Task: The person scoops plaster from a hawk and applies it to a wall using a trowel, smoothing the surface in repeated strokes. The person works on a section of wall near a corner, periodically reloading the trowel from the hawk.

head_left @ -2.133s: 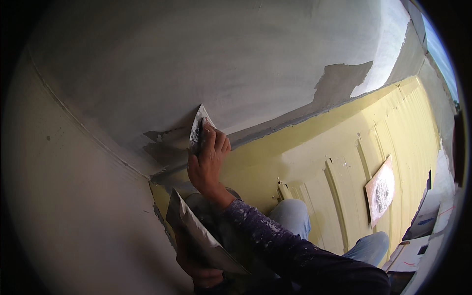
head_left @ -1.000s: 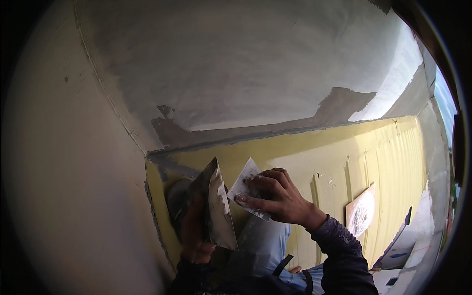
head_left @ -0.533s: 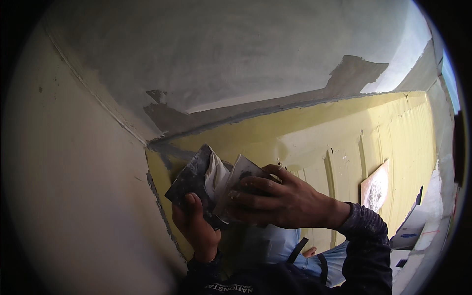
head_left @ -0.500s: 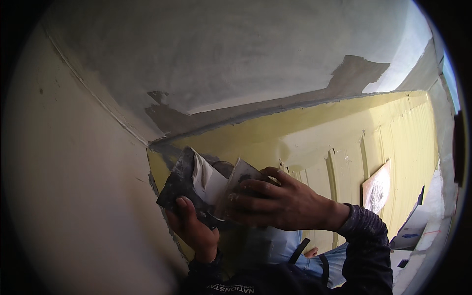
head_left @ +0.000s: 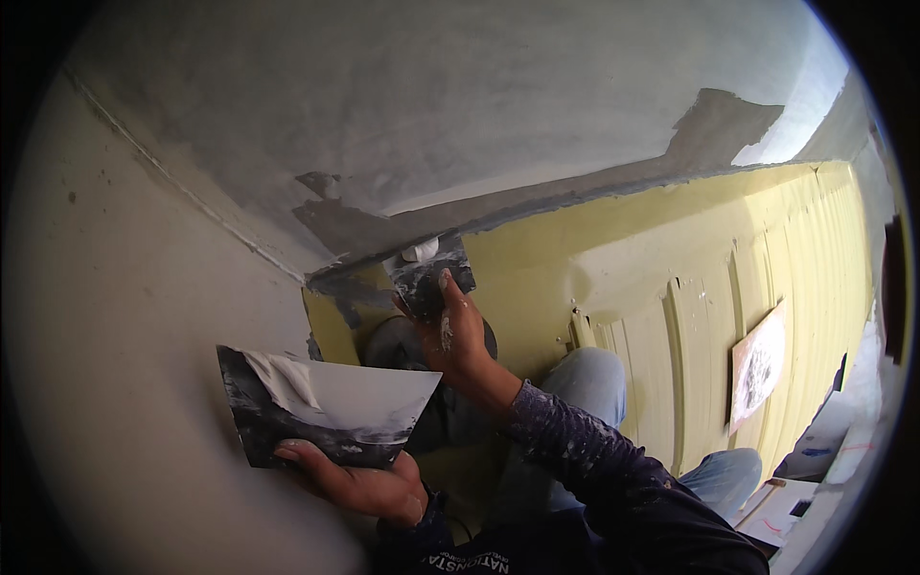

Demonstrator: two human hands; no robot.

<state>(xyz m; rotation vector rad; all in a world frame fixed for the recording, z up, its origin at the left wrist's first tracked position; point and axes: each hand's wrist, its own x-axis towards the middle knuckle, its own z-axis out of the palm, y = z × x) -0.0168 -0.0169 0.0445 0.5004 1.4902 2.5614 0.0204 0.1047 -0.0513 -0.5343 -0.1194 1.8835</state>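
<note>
My left hand [head_left: 369,487] is closed on a wide putty knife [head_left: 359,395], thumb on its dark lower part. A thick fold of white putty [head_left: 283,379] lies along its upper left. Further away, beside the foot of the grey wall, my right hand [head_left: 458,335] grips a smaller putty knife [head_left: 433,280]. A white dab of putty [head_left: 420,251] sits near that blade's far edge. White smears mark the right thumb and wrist. The two blades are apart. The handles are hidden.
Across the far side runs a grey wall [head_left: 460,105] with darker patches, meeting a pale wall [head_left: 144,316] at the left corner. Ridged yellow sheeting [head_left: 652,268] lies below. A white-smeared board [head_left: 757,369] rests on it. My bent knee [head_left: 589,383] is near the right arm.
The blades were close together and have separated. My right hand moved away toward the wall with the smaller putty knife; my left came nearer and left with the wide one, now flatter to view.
</note>
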